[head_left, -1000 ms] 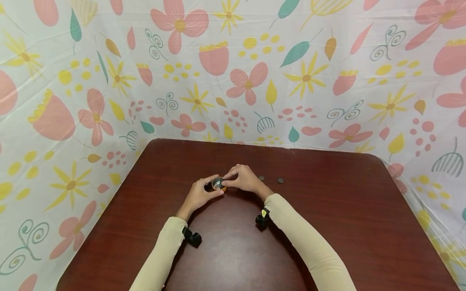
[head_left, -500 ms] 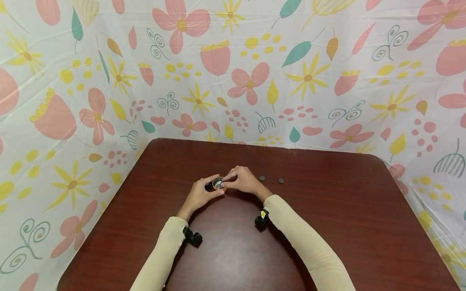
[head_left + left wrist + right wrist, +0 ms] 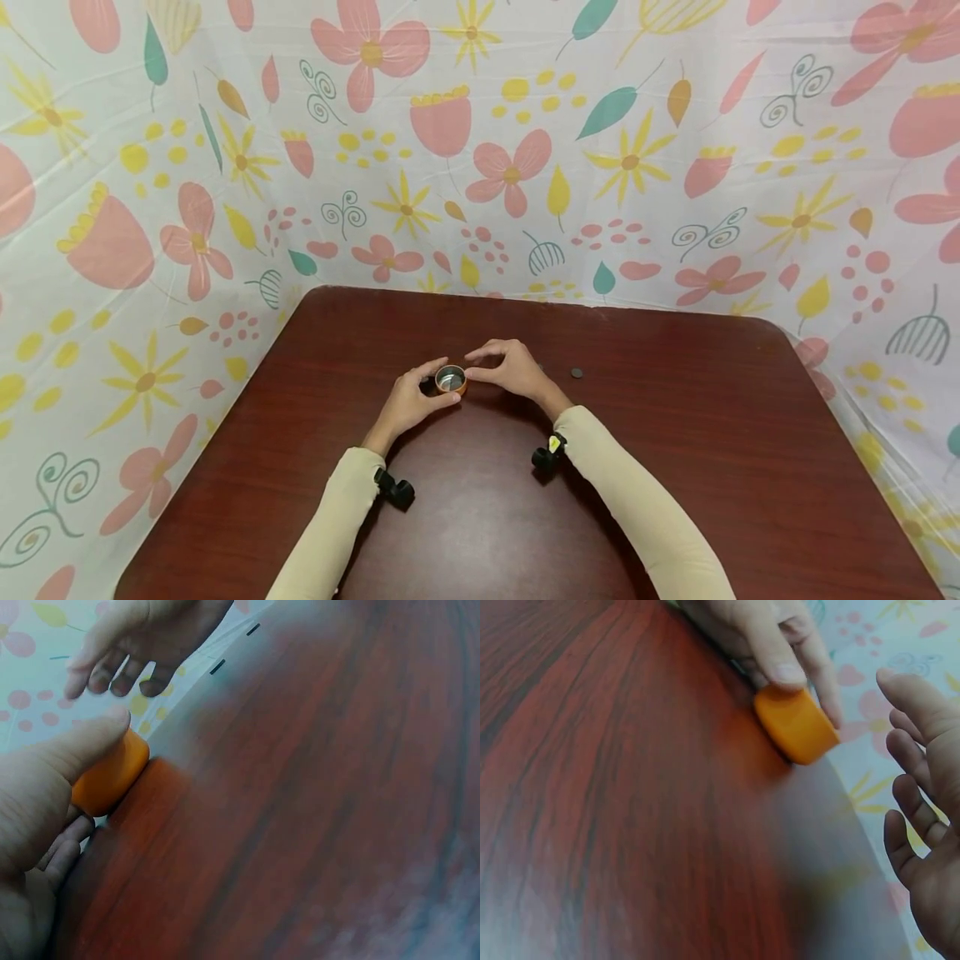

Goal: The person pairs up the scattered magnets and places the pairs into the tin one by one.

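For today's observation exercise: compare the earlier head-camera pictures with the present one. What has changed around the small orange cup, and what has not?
The right hand has let go: its fingertips, earlier on the rim of the orange cup, have drawn back to the right and now hang open beside it. The left hand still holds the cup in the same place on the table. One dark disc lies unmoved; the other is now hidden behind the right hand.

The small tin [image 3: 451, 381] is orange outside, silvery inside; the table [image 3: 675, 467] is dark reddish woodgrain; the backdrop cloth [image 3: 637, 167] is white with pink flowers (yellow and teal too).
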Demonstrator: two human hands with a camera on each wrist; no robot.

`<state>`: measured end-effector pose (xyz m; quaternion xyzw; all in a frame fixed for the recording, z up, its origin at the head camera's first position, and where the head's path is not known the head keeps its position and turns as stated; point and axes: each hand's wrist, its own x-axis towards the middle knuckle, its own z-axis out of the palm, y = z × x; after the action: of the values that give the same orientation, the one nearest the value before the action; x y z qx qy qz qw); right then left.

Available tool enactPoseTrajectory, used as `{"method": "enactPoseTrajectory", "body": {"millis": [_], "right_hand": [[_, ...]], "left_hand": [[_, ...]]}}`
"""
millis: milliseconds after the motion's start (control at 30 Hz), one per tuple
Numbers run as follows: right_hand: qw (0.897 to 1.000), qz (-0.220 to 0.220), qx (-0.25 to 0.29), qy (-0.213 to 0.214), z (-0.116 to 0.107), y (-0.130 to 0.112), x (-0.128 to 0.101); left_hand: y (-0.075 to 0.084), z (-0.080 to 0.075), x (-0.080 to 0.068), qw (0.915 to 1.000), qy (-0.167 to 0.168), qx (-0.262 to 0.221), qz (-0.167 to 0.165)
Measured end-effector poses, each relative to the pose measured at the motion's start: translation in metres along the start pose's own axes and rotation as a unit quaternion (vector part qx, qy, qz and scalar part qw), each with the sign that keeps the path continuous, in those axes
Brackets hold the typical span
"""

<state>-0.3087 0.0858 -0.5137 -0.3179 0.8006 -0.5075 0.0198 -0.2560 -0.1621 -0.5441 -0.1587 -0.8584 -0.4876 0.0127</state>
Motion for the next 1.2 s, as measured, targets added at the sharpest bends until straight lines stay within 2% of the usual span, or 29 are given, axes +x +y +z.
{"method": "enactPoseTrajectory", "body": {"millis": [100,200,267,367,467,600,700,833,1000,1200], "right_hand": [[1.000,0.000,-0.003,0.011,-0.015,-0.002,-0.008],[0.999,0.015,-0.012,0.027,-0.033,-0.005,-0.019],[0.999,0.031,-0.022,0.038,-0.046,-0.005,-0.027],[0.997,0.055,-0.029,0.045,-0.065,-0.006,-0.040],[0.995,0.073,-0.041,0.050,-0.084,-0.005,-0.053],[0.993,0.083,-0.050,0.065,-0.108,-0.001,-0.069],[0.992,0.088,-0.055,0.078,-0.125,0.003,-0.083],[0.987,0.101,-0.092,0.080,-0.140,0.009,-0.100],[0.982,0.121,-0.128,0.069,-0.147,0.016,-0.110],[0.978,0.139,-0.142,0.062,-0.147,0.034,-0.111]], "left_hand": [[0.002,0.000,0.002,0.9996,0.003,-0.027,0.002],[0.006,-0.002,0.002,0.9982,0.025,-0.053,0.010],[0.013,-0.002,0.002,0.9967,0.045,-0.063,0.025],[0.028,0.001,0.004,0.9937,0.060,-0.070,0.063],[0.048,0.007,0.007,0.9902,0.052,-0.073,0.106],[0.075,0.018,0.016,0.9888,0.023,-0.063,0.133],[0.090,0.029,0.025,0.9905,-0.003,-0.048,0.129],[0.097,0.044,0.034,0.9932,-0.026,-0.038,0.107],[0.090,0.065,0.044,0.9956,-0.041,-0.029,0.079],[0.079,0.087,0.058,0.9964,-0.069,-0.015,0.048]]}}
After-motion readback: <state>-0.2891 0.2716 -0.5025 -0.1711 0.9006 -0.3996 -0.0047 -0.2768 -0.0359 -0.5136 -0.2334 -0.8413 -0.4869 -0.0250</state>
